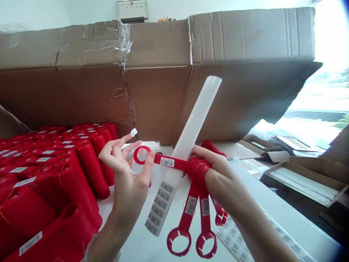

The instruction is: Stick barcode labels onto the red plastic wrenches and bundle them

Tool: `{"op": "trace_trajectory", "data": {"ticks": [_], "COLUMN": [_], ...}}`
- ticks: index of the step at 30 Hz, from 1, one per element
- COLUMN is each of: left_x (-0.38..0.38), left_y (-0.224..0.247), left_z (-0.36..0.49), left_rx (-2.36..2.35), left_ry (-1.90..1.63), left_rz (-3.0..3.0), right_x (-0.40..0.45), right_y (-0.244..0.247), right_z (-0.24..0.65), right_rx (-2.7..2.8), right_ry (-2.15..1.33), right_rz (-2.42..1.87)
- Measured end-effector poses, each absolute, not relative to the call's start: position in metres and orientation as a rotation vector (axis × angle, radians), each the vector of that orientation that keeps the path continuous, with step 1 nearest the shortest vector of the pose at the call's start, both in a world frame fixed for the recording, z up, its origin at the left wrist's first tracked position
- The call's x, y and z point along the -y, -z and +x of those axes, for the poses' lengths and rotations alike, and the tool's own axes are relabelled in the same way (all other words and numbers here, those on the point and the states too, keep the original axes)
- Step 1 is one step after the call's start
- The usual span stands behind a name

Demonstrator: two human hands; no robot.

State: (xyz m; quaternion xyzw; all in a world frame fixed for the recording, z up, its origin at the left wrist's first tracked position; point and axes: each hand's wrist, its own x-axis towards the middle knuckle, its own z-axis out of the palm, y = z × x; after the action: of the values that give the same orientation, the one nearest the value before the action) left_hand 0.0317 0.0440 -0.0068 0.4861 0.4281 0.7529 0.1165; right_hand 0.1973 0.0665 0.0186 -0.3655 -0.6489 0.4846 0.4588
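Observation:
My right hand (218,167) is closed around a bunch of red plastic ring-ended straps (197,171) and a curled white label strip (195,120), which slants upward. Rows of barcode labels (160,207) remain on the strip's lower end. Two straps hang down with notched rings (179,243), each bearing a barcode label. Another strap reaches left across the strip, with a barcode label (167,162) on it. My left hand (127,167) has its fingers spread, the thumb touching this strap near its ring (137,154). A small white label (133,132) clings to its index fingertip.
Bundled red straps (54,174) with barcode labels are stacked at left. A large cardboard box (152,91) spans the back. More label sheets (234,236) lie on the white table (251,182). At right, an open carton (305,182) holds white strips.

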Motion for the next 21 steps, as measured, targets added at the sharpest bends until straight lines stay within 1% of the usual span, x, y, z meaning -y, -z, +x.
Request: {"op": "trace_trajectory", "data": {"ticks": [6,11,14,21], "left_x": [-0.029,-0.015,-0.009,-0.007], "left_y": [-0.01,-0.018,-0.02,-0.023], "left_z": [0.02,0.008,-0.003,-0.021], "left_rx": [-1.148,-0.993,-0.9,-0.855], "left_ry": [-1.991,-2.023,-1.971,-1.846], "left_rz": [1.106,1.073,1.073,1.166], "right_x": [-0.072,-0.076,-0.079,-0.079], "right_y": [-0.018,-0.018,-0.019,-0.022], "right_z": [0.203,0.208,0.211,0.216], "right_rx": [1.688,1.752,1.732,1.698], "right_ry": [-1.114,-1.097,-1.158,-1.388], "right_rz": [-0.91,-0.907,-0.873,-0.745]}}
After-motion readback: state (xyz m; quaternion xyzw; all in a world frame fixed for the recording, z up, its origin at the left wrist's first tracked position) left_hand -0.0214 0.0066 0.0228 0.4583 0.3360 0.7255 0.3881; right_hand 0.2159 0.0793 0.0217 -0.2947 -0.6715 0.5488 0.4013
